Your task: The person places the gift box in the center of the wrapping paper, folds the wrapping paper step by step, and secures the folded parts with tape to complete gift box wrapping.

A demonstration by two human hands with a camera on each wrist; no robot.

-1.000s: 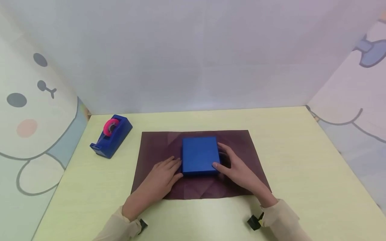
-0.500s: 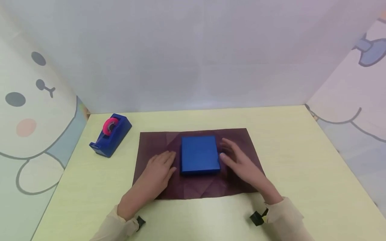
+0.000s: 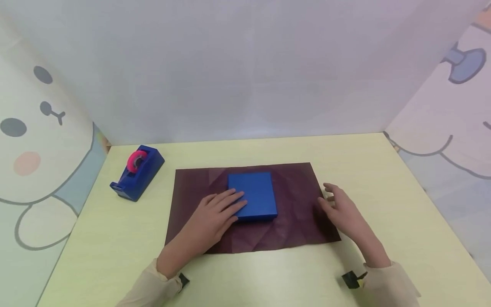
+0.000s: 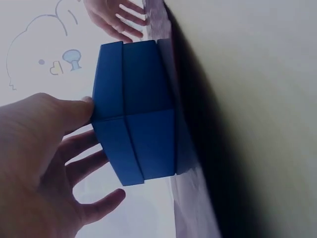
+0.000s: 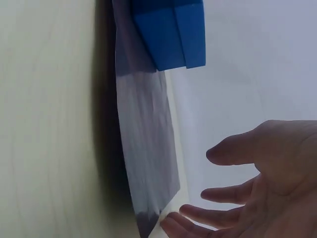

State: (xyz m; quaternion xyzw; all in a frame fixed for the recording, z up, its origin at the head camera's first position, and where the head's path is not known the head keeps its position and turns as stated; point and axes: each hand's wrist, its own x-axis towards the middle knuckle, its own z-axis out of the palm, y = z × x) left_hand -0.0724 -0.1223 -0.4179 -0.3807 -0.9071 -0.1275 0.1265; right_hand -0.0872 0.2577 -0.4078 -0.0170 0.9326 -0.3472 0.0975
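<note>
Left hand [image 3: 209,219]: fingers laid nearly straight and slightly spread over the left part of the blue box [image 3: 255,198]; thumb tip is seen at the lid edge in the left wrist view. No grip is formed. Right hand [image 3: 343,213]: fingers loosely bent and spread, nothing held, positioned at the right edge of the purple sheet [image 3: 299,204]; contact can't be confirmed.

Box: square top, smooth, low satin sheen, crisp edges. A lid is fitted over the base; the overlap step is visible in both wrist views. It is seated flat near the middle of the sheet.

Sheet: thin, rectangular, dark, creased in angular facets, edges slightly wavy. It is laid on the counter [image 3: 268,273], pale yellow with faint grain.

Cream fabric sleeves [image 3: 391,281] are gathered at both wrists. Tape dispenser [image 3: 143,179]: blue, wedge-shaped, set at an angle left of the sheet, loaded with a round pink roll [image 3: 134,161]. Counter is bounded by a plain whitish backdrop [image 3: 245,72], faintly creased.
</note>
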